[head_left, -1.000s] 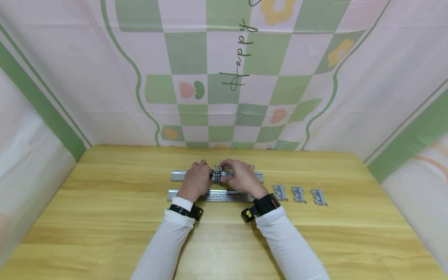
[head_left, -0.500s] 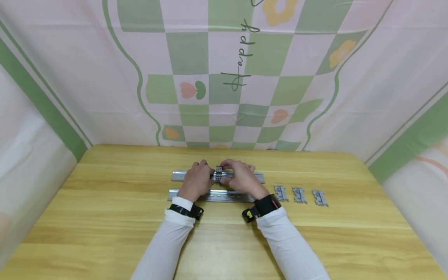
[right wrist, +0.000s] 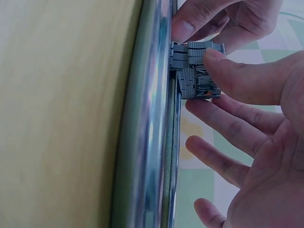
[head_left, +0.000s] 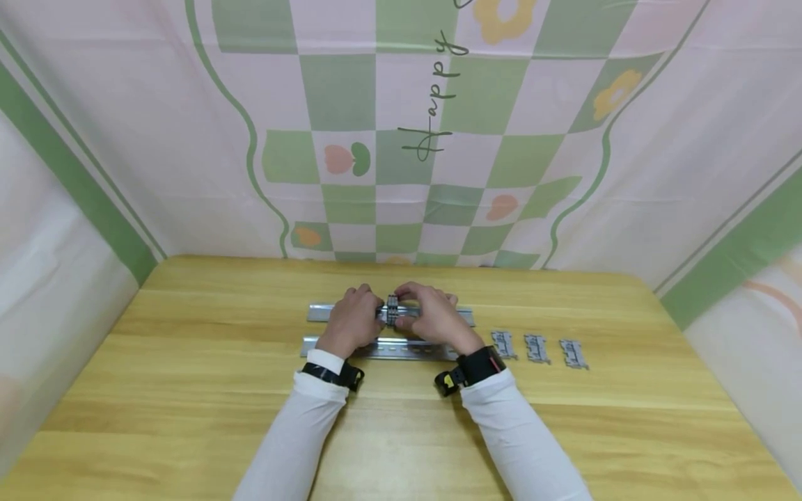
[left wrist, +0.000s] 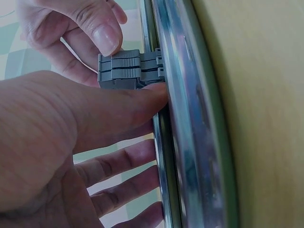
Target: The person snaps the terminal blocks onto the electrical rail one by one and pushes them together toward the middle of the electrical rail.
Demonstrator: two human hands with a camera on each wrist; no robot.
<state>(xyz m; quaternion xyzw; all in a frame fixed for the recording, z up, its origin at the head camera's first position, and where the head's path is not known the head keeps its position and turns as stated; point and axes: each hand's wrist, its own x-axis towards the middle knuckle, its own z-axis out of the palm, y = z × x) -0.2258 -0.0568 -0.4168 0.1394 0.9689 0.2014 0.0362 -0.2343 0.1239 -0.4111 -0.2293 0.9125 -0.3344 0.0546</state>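
Grey DIN-rail terminal blocks (head_left: 392,311), pressed together in a small stack, stand upright on the far metal DIN rail (head_left: 321,313). My left hand (head_left: 352,320) grips the stack from the left, its thumb (left wrist: 128,102) low on the block beside the rail. From the right, my right hand (head_left: 435,319) pinches the same stack between thumb (right wrist: 237,78) and index finger; its other fingers are spread. In the right wrist view the end block's side (right wrist: 202,83) shows. The hands partly hide the far rail.
A second slotted DIN rail (head_left: 401,348) lies parallel, nearer the person, partly under the wrists. Three loose grey terminal blocks (head_left: 536,348) lie in a row to the right on the wooden table (head_left: 401,431). A patterned cloth (head_left: 401,153) hangs behind the table.
The terminal blocks on the far rail have closed up: slight gaps between them a second ago are gone. Both hands stay in nearly the same place.
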